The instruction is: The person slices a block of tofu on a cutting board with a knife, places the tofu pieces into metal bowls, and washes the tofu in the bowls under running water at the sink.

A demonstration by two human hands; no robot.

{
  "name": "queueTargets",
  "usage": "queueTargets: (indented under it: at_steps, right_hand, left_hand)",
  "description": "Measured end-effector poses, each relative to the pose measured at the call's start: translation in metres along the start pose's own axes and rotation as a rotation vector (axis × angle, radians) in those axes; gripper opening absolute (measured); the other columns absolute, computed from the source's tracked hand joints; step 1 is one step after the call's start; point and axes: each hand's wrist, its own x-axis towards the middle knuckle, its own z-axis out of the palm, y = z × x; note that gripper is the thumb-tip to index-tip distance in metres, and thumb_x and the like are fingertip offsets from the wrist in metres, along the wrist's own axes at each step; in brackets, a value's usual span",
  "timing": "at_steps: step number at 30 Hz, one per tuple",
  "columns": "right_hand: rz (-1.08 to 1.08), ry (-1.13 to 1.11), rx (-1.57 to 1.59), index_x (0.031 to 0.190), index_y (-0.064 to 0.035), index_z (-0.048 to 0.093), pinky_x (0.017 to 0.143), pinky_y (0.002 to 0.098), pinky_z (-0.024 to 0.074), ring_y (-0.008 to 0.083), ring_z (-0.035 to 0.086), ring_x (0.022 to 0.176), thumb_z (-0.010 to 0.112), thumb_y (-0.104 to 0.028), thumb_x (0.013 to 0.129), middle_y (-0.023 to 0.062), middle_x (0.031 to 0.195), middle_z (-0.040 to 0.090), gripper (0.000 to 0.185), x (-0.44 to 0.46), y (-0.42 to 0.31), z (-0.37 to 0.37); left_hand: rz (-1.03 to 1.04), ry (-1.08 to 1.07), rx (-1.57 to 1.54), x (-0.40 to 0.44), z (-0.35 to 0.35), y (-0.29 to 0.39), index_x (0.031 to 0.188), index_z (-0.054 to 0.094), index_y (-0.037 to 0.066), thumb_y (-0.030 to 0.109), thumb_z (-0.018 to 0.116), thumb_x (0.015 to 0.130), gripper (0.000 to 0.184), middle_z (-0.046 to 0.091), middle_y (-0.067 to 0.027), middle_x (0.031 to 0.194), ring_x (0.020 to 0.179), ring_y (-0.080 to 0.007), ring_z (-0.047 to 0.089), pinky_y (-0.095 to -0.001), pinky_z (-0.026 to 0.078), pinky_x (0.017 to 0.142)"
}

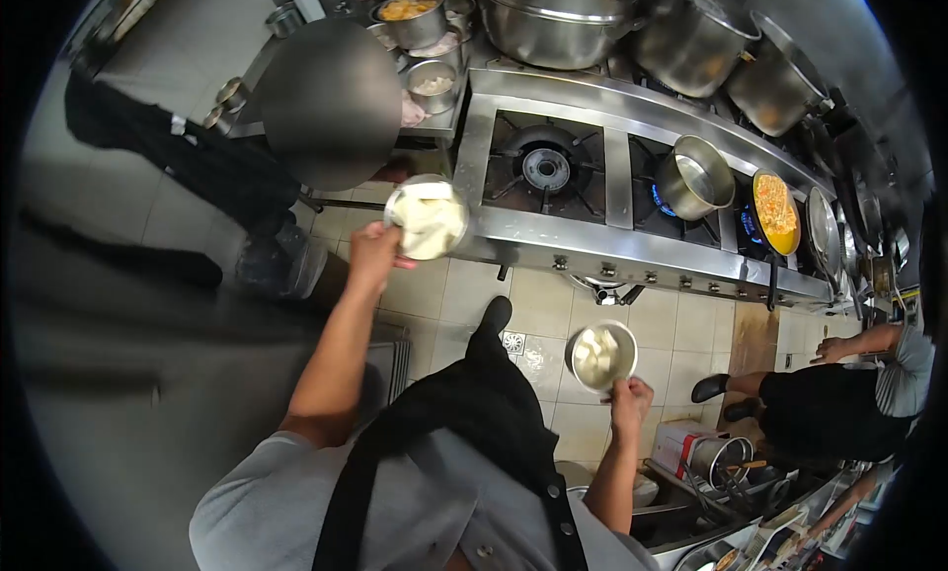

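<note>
My left hand (376,258) grips the edge of a round bowl (427,217) filled with pale, creamy-white pieces, held near the left front corner of the stove. In my right hand (629,403) is the rim of a metal bowl (601,356) with pale chunks inside, held over the tiled floor in front of the stove. The two bowls are well apart, and both sets of fingers are closed on the rims.
On the stove (616,181) are a steel pot (694,179) over a blue flame and a pan (775,213) of orange food. Large pots (559,23) stand behind. One person (829,398) is at the right, another (188,161) at the left.
</note>
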Motion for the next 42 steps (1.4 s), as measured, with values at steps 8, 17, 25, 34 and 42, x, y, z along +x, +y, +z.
queueTargets:
  at_steps: [8, 17, 25, 34, 42]
  right_hand:
    - [0.053, -0.028, 0.09, 0.064, 0.001, 0.054, 0.049, 0.0306, 0.0522, 0.0134, 0.054, 0.051, 0.063, -0.015, 0.084, 0.0075, 0.064, 0.057, 0.027, 0.177, -0.039, 0.128]
    - [0.176, -0.067, 0.038, 0.081, 0.0011, 0.062, 0.051, 0.0297, 0.0545, 0.0161, 0.061, 0.056, 0.062, -0.024, 0.089, 0.0055, 0.068, 0.06, 0.027, 0.242, -0.048, 0.162]
    - [-0.084, 0.397, -0.783, 0.097, 0.0046, 0.06, 0.077, 0.0422, 0.0482, 0.0312, 0.06, 0.08, 0.063, -0.037, 0.093, 0.0155, 0.085, 0.065, 0.042, 0.223, -0.083, 0.167]
    - [-0.381, 0.037, -0.725, 0.096, -0.0018, 0.063, 0.065, 0.0285, 0.0486, 0.0168, 0.059, 0.074, 0.063, -0.014, 0.091, 0.0087, 0.089, 0.063, 0.013, 0.171, -0.273, 0.374]
    - [-0.432, -0.786, -0.049, 0.106, 0.0037, 0.058, 0.08, 0.0281, 0.053, 0.0165, 0.066, 0.087, 0.06, -0.01, 0.095, 0.0138, 0.102, 0.067, 0.018, 0.136, -0.365, 0.556]
  left_hand:
    - [-0.023, 0.299, -0.023, 0.111, -0.068, 0.029, 0.096, 0.055, -0.012, 0.008, 0.051, 0.089, 0.022, 0.067, -0.0245, 0.088, 0.066, -0.0329, 0.07, -0.0332, 0.06, 0.051]
    - [-0.03, 0.568, -0.011, 0.188, -0.157, 0.037, 0.095, 0.055, -0.01, 0.008, 0.052, 0.086, 0.02, 0.066, -0.0189, 0.085, 0.064, -0.0272, 0.07, -0.0318, 0.06, 0.048]
    - [0.063, 0.439, 0.271, 0.313, -0.192, 0.108, 0.072, 0.059, -0.003, 0.001, 0.054, 0.082, 0.012, 0.058, -0.0039, 0.062, 0.053, -0.0086, 0.055, -0.0251, 0.043, 0.044]
    - [0.068, 0.273, 0.167, 0.424, -0.19, 0.15, 0.063, 0.054, 0.0, 0.001, 0.059, 0.08, 0.018, 0.054, -0.0019, 0.06, 0.052, -0.0082, 0.054, -0.0252, 0.049, 0.043]
    - [0.013, 0.117, 0.282, 0.411, -0.2, 0.174, 0.061, 0.052, 0.0, 0.003, 0.057, 0.08, 0.02, 0.052, -0.0026, 0.055, 0.046, -0.0101, 0.054, -0.0264, 0.048, 0.041]
